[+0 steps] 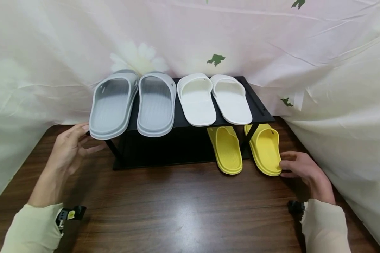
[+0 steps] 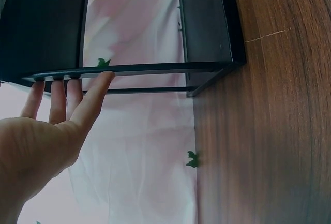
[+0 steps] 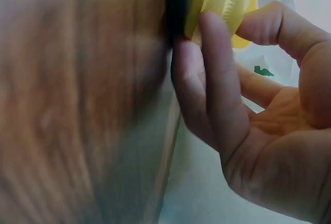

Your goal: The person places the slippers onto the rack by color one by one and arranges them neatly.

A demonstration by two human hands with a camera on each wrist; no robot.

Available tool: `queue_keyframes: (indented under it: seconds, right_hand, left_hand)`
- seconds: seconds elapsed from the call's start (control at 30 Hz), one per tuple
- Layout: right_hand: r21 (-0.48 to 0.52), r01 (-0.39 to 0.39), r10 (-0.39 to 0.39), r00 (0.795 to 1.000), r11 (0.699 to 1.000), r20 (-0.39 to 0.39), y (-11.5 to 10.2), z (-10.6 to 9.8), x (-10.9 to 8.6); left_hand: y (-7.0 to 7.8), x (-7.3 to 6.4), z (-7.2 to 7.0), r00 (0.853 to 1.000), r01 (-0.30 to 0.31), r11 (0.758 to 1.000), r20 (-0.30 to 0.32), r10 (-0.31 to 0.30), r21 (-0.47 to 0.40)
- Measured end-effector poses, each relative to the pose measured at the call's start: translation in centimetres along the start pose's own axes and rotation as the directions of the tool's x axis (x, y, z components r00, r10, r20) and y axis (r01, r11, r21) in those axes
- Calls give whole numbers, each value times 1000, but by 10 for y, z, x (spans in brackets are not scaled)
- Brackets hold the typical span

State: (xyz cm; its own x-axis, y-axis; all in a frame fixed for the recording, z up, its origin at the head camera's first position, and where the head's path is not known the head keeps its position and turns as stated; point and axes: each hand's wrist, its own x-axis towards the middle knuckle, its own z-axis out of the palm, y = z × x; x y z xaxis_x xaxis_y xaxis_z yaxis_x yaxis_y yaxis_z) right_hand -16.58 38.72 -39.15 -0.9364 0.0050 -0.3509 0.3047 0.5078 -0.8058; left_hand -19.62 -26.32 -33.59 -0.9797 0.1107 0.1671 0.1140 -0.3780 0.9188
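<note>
My right hand (image 1: 301, 168) pinches the toe of the right-hand yellow clog (image 1: 268, 151). In the right wrist view its thumb and fingers meet the clog's sole edge (image 3: 214, 1) from opposite sides. The other yellow clog (image 1: 229, 154) lies to its left, its heel under the rack's top shelf. My left hand (image 1: 71, 146) has its fingertips against the left side of the black shoe rack (image 1: 174, 125). In the left wrist view the fingers (image 2: 57, 102) look mostly straight where they touch the rack's edge.
Two grey clogs (image 1: 112, 105) and two white clogs (image 1: 198, 100) stand side by side on the top shelf. The rack stands on a brown wooden table (image 1: 183, 207). Behind and beside it hangs a pale cloth (image 1: 183, 38) with leaf prints.
</note>
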Motion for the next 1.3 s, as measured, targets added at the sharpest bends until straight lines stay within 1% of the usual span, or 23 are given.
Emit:
queue_keyframes:
  seconds: [0.13,0.3,0.5,0.53,0.6,0.67,0.73,0.8,0.87,0.93,1.03,1.17,1.2,1.3]
  right_hand:
    - [11,-8,8,1000,1000,21,3,-3,2]
    - [59,-8,6,999,998,45,6,-9,0]
    - [129,5,-7,1000,992,14,11,-14,-5]
    - [146,10,-11,1000,989,7,11,-15,-5]
    - [200,27,-25,1000,979,-11,12,-16,-6]
    - [288,53,-47,998,956,-31,13,-17,-5]
    - [397,83,-65,996,914,-57,13,-18,-6]
    - [498,108,-75,994,861,-85,13,-19,-7]
    - [564,135,-89,990,815,-108,12,-20,-9]
    - [616,163,-108,986,770,-126,11,-21,-12]
    - [686,215,-167,976,696,-137,7,-22,-14]
    - [782,255,-240,961,569,-139,2,-23,-18]
    - [799,261,-254,957,542,-140,0,-23,-19]
    - [849,267,-279,949,455,-149,-5,-24,-22]
  left_hand:
    - [0,0,0,1000,7,1000,-3,-7,5]
    - [1,0,0,1000,5,1000,-4,-5,-11]
    - [2,2,0,1000,3,1000,-2,-3,-23]
    - [3,2,0,1000,3,1000,-7,-3,-12]
    - [4,2,-1,1000,5,1000,-9,-5,-20]
    - [4,1,-2,1000,2,1000,-9,-3,-28]
    - [5,1,-3,1000,-1,999,-8,0,-37]
    - [5,0,-4,1000,2,998,0,-2,-57]
    - [5,-1,-5,1000,4,998,2,-4,-61]
    - [5,-1,-5,1000,8,999,-2,-8,-51]
    - [5,-1,-5,1000,10,999,-9,-10,-43]
    - [5,-2,-4,1000,10,999,-11,-10,-35]
    - [5,-2,-4,1000,8,999,-12,-9,-32]
    - [5,-2,-3,1000,5,1000,-12,-5,-22]
